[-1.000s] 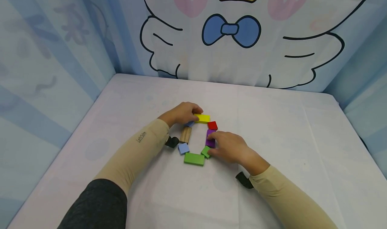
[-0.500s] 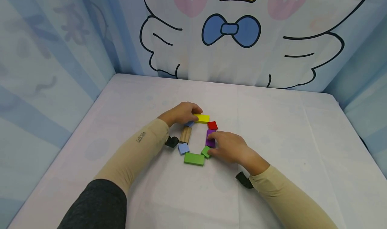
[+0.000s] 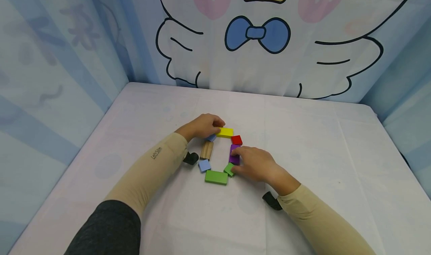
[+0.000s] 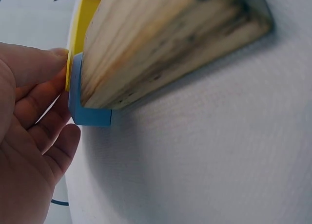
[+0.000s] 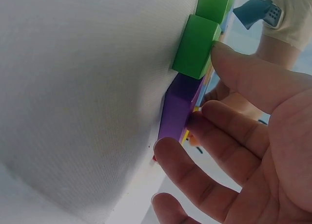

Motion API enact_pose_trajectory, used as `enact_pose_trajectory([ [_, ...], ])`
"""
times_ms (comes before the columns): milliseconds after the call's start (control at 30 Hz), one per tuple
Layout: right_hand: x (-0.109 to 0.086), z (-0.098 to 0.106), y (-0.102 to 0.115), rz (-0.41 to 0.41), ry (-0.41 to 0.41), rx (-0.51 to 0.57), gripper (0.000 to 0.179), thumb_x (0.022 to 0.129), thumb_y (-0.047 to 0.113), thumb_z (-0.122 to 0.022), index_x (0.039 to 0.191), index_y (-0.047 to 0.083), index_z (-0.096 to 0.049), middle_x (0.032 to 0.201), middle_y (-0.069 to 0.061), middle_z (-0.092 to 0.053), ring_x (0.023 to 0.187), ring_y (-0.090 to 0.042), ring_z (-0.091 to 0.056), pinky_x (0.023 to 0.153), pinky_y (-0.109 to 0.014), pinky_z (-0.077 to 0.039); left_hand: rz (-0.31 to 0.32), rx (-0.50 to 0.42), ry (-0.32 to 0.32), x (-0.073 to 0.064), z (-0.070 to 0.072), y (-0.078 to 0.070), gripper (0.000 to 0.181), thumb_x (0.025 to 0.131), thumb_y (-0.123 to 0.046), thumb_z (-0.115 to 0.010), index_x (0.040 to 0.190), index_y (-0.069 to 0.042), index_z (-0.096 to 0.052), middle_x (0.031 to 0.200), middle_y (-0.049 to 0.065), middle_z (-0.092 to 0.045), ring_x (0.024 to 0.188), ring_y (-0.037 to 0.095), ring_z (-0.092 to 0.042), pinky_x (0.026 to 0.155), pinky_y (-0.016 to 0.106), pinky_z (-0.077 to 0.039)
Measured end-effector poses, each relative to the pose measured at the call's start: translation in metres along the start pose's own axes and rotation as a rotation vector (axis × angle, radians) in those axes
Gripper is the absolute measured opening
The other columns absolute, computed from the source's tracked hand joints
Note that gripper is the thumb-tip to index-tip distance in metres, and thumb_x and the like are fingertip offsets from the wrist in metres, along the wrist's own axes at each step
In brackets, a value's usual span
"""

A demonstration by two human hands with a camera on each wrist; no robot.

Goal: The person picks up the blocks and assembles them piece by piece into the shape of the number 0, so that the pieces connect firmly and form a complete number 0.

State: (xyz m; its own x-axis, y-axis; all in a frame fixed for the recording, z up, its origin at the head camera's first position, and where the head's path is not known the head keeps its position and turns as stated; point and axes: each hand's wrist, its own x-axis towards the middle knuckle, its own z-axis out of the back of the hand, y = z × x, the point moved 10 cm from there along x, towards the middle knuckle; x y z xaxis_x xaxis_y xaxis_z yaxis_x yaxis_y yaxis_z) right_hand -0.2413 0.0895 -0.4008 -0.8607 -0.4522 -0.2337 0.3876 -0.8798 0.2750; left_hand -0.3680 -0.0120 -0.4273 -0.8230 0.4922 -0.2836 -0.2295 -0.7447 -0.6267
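Observation:
Coloured wooden blocks form a ring on the white-covered table. At its far side my left hand [image 3: 202, 125] pinches the left end of the yellow block [image 3: 225, 132] between thumb and fingers. A blue block [image 4: 92, 118] sits against the yellow one, below that hand, with the plain wood block [image 4: 170, 48] beside it. On the ring's right side, my right hand [image 3: 257, 163] has its thumb at the small green block [image 5: 196, 46] and a fingertip at the purple block [image 5: 178, 104]; its fingers are loosely bent and spread. The red block [image 3: 237, 140] lies between yellow and purple.
A longer green block [image 3: 216, 177] makes the ring's near side, next to a second blue block [image 3: 204, 165]. Black wrist-camera mounts [image 3: 272, 200] stick out beneath both wrists. A cartoon-printed curtain [image 3: 256, 68] hangs along the table's far edge.
My left hand and the yellow block have shifted very slightly to the left. The right hand and the other blocks stay where they were.

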Motion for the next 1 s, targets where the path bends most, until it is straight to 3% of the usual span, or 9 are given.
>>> enact_pose_trajectory([
  [600,0.001,-0.001,0.001,-0.001,-0.015,-0.027,0.05,0.09,0.035,-0.075,0.131,0.009,-0.063,0.124,-0.008,-0.066,0.109,-0.025,-0.063,0.093,-0.045,-0.052,0.006,-0.014,-0.006,-0.004,0.003,-0.002,0.038,0.101,-0.013,-0.056,0.139,-0.008,-0.058,0.137,0.007,-0.059,0.119,0.021,-0.055,0.106,0.034,-0.042],
  [833,0.0,0.0,0.004,0.022,-0.037,-0.04,0.047,0.09,0.034,-0.075,0.129,0.01,-0.063,0.117,-0.007,-0.067,0.1,-0.024,-0.063,0.087,-0.043,-0.053,-0.007,0.079,-0.004,-0.006,0.005,-0.005,0.044,0.102,-0.018,-0.056,0.145,-0.011,-0.053,0.142,0.006,-0.056,0.128,0.022,-0.051,0.11,0.036,-0.038],
  [1000,-0.006,0.007,0.006,0.067,-0.114,0.019,0.047,0.091,0.031,-0.075,0.129,0.008,-0.061,0.119,-0.008,-0.066,0.106,-0.025,-0.062,0.089,-0.044,-0.053,-0.021,0.098,-0.03,-0.014,0.007,-0.007,0.051,0.101,-0.03,-0.06,0.149,-0.016,-0.048,0.146,0.006,-0.052,0.134,0.024,-0.047,0.111,0.041,-0.037],
])
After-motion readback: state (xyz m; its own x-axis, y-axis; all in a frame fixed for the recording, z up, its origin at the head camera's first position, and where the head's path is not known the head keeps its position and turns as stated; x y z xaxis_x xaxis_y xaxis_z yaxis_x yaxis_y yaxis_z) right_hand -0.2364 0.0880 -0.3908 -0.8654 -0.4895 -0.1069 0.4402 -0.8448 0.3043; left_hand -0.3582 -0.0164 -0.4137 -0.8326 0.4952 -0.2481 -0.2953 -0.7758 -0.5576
